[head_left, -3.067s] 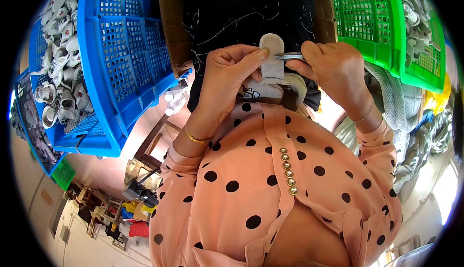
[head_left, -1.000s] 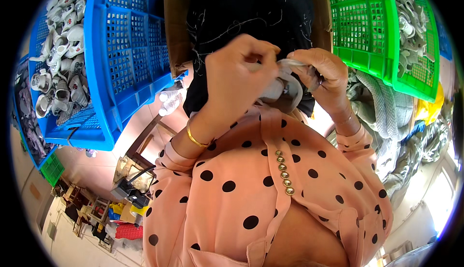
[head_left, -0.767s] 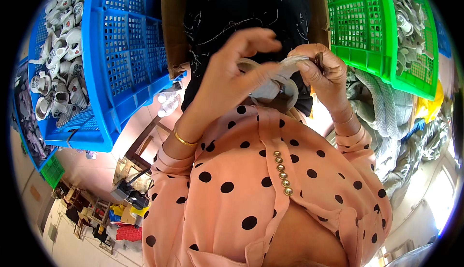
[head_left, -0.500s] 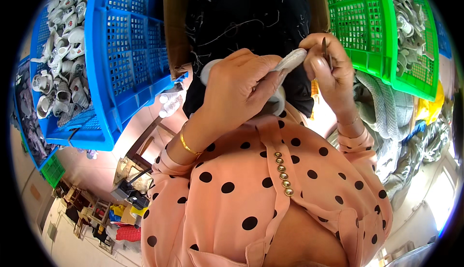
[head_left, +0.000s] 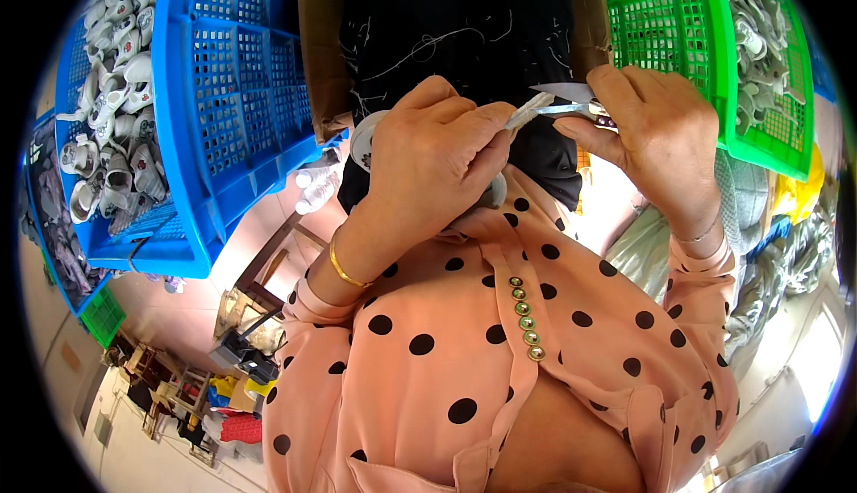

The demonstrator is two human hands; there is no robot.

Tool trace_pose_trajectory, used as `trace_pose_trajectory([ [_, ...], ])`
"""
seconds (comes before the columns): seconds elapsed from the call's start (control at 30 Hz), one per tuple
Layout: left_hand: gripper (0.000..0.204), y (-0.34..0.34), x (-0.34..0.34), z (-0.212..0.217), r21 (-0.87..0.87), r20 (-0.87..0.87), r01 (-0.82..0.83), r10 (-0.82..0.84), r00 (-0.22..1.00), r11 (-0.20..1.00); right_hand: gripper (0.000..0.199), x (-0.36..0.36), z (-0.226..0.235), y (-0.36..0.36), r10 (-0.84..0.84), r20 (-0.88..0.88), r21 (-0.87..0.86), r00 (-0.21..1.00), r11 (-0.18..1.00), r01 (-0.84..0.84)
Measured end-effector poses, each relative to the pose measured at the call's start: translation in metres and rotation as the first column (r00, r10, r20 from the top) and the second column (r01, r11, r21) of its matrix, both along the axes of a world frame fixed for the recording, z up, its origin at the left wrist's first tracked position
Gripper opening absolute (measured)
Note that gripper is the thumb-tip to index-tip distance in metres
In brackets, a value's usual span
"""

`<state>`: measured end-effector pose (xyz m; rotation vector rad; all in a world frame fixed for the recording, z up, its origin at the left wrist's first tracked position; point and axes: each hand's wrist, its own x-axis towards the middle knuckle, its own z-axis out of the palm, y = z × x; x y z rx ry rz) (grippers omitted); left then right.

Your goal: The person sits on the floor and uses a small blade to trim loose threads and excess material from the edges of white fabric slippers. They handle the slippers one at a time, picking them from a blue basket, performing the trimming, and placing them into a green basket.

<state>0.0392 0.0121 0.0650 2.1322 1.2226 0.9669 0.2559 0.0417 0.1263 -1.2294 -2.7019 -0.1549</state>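
**One small shoe piece, one pair of snips, two crates**

The left hand (head_left: 437,167) closes around one small grey-white shoe piece (head_left: 370,136), pinching its pale strap end (head_left: 527,111) above the lap. The right hand (head_left: 652,140) grips one pair of metal snips (head_left: 576,100), blades touching that strap end. A black cloth (head_left: 455,29) lies beneath both hands. Two crates flank them: the blue crate (head_left: 223,118) holds many small white shoes (head_left: 112,91); the green crate (head_left: 687,37) holds what looks like more of the same, blurred at the rim. Little room remains between the crates.
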Motion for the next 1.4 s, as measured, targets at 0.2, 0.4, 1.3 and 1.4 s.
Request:
trace_pose_trajectory([
  [0.2, 0.016, 0.000, 0.002, -0.003, 0.071, -0.016, -0.007, 0.008, 1.000, 0.997, 0.034, -0.003, 0.013, 0.000, 0.014, 0.081, -0.019, 0.997, 1.000, -0.012],
  [0.4, 0.016, -0.002, 0.001, -0.005, 0.067, -0.005, -0.008, 0.008, 1.000, 0.998, 0.034, -0.003, 0.004, 0.003, 0.014, -0.025, -0.080, 1.000, 0.997, -0.016],
  [1.3, 0.031, 0.017, -0.010, 0.023, 0.022, 0.159, -0.147, 0.142, 0.977, 0.989, 0.013, -0.024, -0.015, 0.028, -0.198, -0.744, -0.564, 0.639, 0.698, -0.441],
  [1.4, 0.026, 0.021, -0.012, 0.024, -0.096, 0.190, -0.002, 0.020, 0.982, 0.995, 0.017, -0.024, -0.012, 0.035, -0.096, -0.721, -0.521, 0.686, 0.728, -0.445],
])
